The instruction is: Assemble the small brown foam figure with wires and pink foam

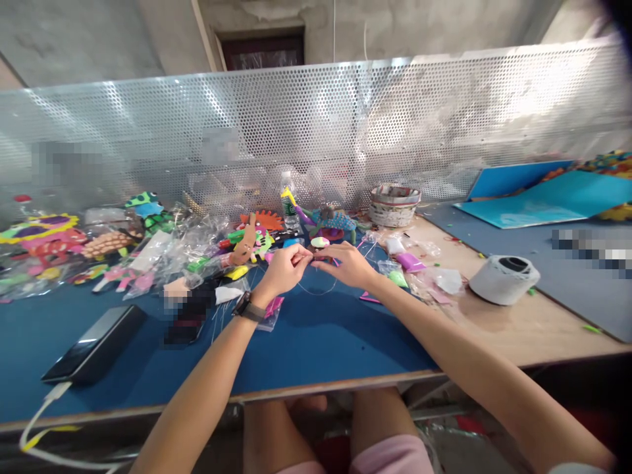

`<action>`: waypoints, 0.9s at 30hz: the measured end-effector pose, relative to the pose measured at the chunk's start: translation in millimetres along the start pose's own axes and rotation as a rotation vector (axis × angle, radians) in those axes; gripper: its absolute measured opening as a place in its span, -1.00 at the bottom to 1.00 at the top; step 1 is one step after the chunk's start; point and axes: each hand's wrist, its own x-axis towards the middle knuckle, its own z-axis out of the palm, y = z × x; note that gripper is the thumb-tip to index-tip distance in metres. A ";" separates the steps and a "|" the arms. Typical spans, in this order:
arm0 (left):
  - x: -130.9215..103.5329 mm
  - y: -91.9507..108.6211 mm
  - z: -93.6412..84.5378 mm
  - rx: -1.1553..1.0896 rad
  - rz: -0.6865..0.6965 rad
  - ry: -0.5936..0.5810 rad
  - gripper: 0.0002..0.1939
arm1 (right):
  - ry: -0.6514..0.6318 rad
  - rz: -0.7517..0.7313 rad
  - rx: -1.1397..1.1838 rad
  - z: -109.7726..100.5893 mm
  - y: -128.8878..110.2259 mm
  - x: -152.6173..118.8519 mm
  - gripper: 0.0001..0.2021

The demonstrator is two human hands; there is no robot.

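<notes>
At the middle of the table, my left hand [291, 266] and my right hand [346, 264] meet with their fingertips close together. Both are closed in a pinch around something small and brownish, mostly hidden by the fingers. A thin pale thread or wire [318, 292] loops down between the two hands over the blue table top. Just behind the fingertips is a small white and light-green oval piece [320, 242]. Beside my left wrist, which wears a dark watch [245, 305], lies a small bag with bright pink material [272, 309].
Colourful foam-clay animal figures [254, 240] and clear plastic bags lie at the left and back. A power bank with a phone [93, 343] lies front left. To the right are a woven basket [395, 205], a white thread cone [503, 280] and a blue folder [538, 197]. A perforated metal screen [316, 118] stands behind.
</notes>
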 end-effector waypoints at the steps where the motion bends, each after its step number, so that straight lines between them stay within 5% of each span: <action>1: -0.1 2.0 0.2 0.009 0.013 0.002 -0.79 | 0.011 0.041 0.033 0.7 -1.8 0.0 -0.72; 6: -1.2 9.9 2.6 0.060 0.103 0.034 -0.79 | 0.081 0.408 0.471 14.4 -6.8 2.8 -0.52; 11: -2.4 9.4 3.7 0.082 0.136 0.036 -0.80 | 0.058 0.695 0.787 23.4 -6.5 6.7 -0.56; 15: -1.0 5.6 1.7 0.041 0.051 0.067 -0.77 | 0.167 0.457 0.396 12.9 -11.5 3.6 -0.53; 19: 1.2 2.6 0.6 -0.075 -0.043 0.106 -0.73 | 0.243 0.132 -0.079 4.6 -11.5 -0.9 -0.71; 27: 1.2 6.6 -0.8 -0.179 -0.052 0.083 -0.71 | 0.127 -0.063 -0.301 -3.5 -3.5 -2.2 -0.74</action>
